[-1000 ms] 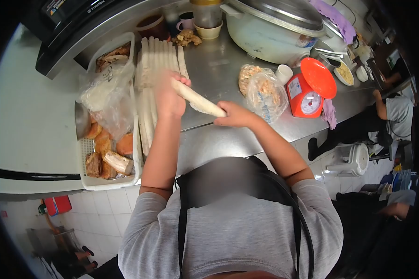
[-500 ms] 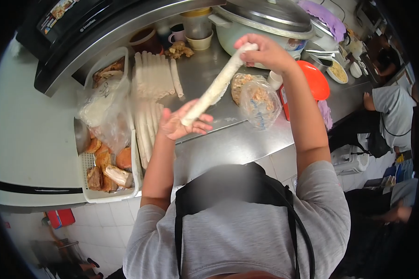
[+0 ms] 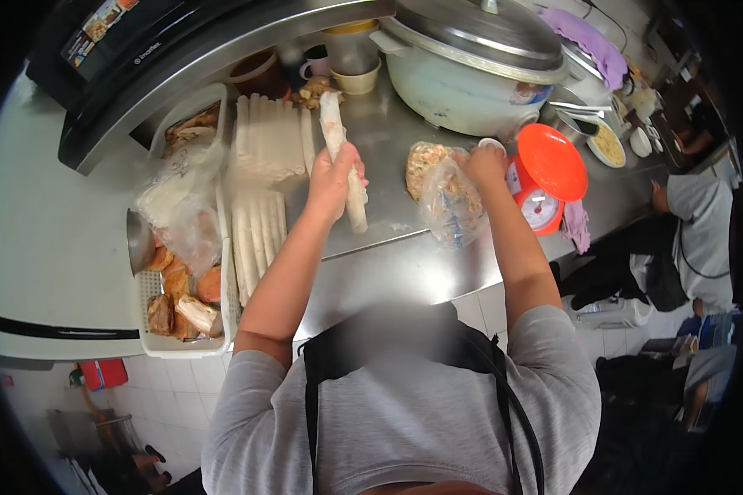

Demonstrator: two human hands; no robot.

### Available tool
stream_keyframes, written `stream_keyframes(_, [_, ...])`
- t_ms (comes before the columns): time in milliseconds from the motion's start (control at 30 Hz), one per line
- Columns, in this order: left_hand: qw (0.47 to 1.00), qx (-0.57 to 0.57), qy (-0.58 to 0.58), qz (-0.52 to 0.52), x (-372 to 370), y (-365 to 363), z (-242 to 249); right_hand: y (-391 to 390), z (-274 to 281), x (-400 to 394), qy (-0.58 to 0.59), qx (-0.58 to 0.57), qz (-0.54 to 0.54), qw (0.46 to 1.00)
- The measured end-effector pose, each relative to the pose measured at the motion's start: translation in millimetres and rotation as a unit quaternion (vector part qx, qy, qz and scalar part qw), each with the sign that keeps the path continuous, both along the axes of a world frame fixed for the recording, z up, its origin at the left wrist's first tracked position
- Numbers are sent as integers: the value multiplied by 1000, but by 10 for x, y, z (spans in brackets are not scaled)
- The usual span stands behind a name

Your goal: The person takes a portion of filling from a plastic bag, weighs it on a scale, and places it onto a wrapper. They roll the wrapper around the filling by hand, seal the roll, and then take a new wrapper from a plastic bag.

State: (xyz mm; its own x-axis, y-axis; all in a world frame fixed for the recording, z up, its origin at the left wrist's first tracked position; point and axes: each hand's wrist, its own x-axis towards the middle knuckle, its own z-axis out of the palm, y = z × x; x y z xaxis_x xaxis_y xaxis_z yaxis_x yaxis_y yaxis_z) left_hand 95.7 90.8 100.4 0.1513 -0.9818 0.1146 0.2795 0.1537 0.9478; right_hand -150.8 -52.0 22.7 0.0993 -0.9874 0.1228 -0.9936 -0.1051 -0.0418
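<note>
A long white roll [image 3: 333,124] is gripped around its middle by my left hand [image 3: 335,177], held over the metal counter. Just left of it, rows of similar white rolls [image 3: 266,136] lie side by side. My right hand [image 3: 485,165] has its fingers bent at a small white cup [image 3: 492,144]; whether they grip it is hard to make out. Beside that hand are a clear plastic bag [image 3: 452,206] and a second bag of chopped filling [image 3: 423,165]. An orange kitchen scale [image 3: 541,206] stands to the right.
On the left, a white basket [image 3: 233,318] holds orange and brown pieces. A large lidded pot [image 3: 446,91] stands at the back of the metal counter [image 3: 388,268]. Ginger [image 3: 314,91] and stacked tubs [image 3: 353,49] are near it. Another person [image 3: 702,206] is at the right.
My left hand now grips the roll by its middle and holds it more upright. My right hand has let go of the roll and moved down to the small cup by the bags.
</note>
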Motion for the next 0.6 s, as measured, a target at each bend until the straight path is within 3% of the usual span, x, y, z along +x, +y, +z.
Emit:
stream_keyframes(33, [1000, -23, -6, 8, 15, -6, 57, -6, -29, 10, 8, -33, -6, 999])
stream_keyframes(133, [994, -98, 43, 24, 86, -17, 179, -99, 146, -44, -183, 60, -35, 981])
stream_keyframes(233, [988, -134, 70, 31, 167, -7, 287, -27, 44, 2, -106, -9, -76, 991])
stream_keyframes(267, [986, -141, 75, 36, 177, 4, 316, -60, 99, 1, -55, 104, -87, 989])
stream_keyframes(367, [987, -136, 58, 56, 203, 13, 363, -148, 107, -42, -83, 146, -59, 984])
stream_keyframes(467, [986, -98, 112, 68, 210, 31, 418, -171, 129, -95, -91, 83, -50, 991])
stream_keyframes(567, [983, -120, 90, 102, 217, 59, 436, 223, 471, -26, -390, -51, 116, 912])
stream_keyframes(600, [981, -125, 93, 113, 187, 65, 465, 436, 518, 135, -532, -67, 220, 815])
